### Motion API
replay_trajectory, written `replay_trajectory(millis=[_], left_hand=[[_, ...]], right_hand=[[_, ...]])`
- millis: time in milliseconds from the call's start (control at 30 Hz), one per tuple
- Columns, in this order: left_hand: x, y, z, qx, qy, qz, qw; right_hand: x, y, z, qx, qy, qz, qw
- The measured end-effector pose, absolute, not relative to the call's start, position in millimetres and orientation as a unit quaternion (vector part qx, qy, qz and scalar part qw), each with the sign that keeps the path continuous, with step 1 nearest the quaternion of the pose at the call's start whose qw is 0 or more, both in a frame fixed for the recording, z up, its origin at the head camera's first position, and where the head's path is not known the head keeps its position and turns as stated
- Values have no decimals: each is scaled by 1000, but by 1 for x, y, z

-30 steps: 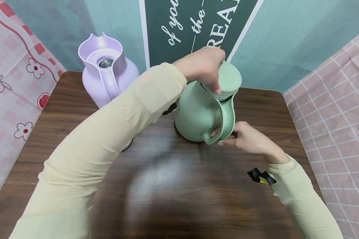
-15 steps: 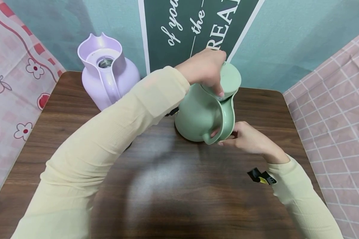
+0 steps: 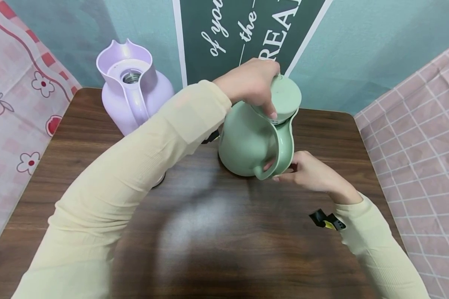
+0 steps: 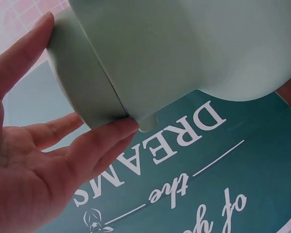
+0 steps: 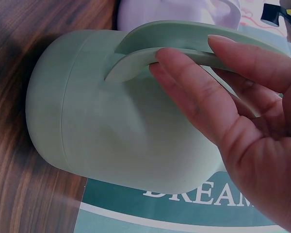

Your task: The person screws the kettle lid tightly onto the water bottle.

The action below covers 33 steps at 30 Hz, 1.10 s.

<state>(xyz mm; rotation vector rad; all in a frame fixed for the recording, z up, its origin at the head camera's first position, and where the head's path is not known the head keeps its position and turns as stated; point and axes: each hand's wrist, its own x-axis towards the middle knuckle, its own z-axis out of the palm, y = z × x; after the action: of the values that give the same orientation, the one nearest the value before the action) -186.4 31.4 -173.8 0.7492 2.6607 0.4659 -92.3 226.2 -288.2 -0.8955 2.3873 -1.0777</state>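
Note:
A pale green vacuum jug (image 3: 243, 143) stands on the table, its handle (image 3: 282, 151) facing front right. My left hand (image 3: 250, 83) grips the green lid (image 3: 287, 97) at its top. In the left wrist view, thumb and fingers span that lid (image 4: 80, 73), which sits in the jug's neck with a thin seam between them. Low at the handle, my right hand (image 3: 314, 172) holds on; the right wrist view has its fingers around the handle (image 5: 131, 68). Left of them stands a lilac jug (image 3: 161, 93), lidless, its round mouth showing; my left sleeve covers its lower part.
The dark wooden table (image 3: 209, 241) reaches to a blue-green cloth wall with a lettered poster (image 3: 209, 41) right behind the green jug. A pink tiled sheet (image 3: 426, 124) borders the right side, a patterned pink cloth (image 3: 18, 116) the left. My left forearm crosses the table.
Over the last second my left hand and forearm dip slightly toward the front right, then return back left, still on the lid. The right hand and both jugs stay in place.

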Motion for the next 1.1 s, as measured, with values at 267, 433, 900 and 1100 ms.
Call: replay_trajectory(millis=[267, 433, 900, 1100], left_hand=[[-187, 32, -174, 271, 936, 160, 158], [-184, 31, -174, 270, 936, 172, 151], [-178, 28, -178, 261, 937, 193, 130], [-176, 27, -179, 261, 937, 191, 130]], right_hand=[[-91, 225, -288, -316, 848, -383, 185], [-89, 225, -289, -314, 849, -382, 186], [-86, 223, -291, -314, 850, -383, 181], [-84, 223, -291, -315, 851, -381, 178]])
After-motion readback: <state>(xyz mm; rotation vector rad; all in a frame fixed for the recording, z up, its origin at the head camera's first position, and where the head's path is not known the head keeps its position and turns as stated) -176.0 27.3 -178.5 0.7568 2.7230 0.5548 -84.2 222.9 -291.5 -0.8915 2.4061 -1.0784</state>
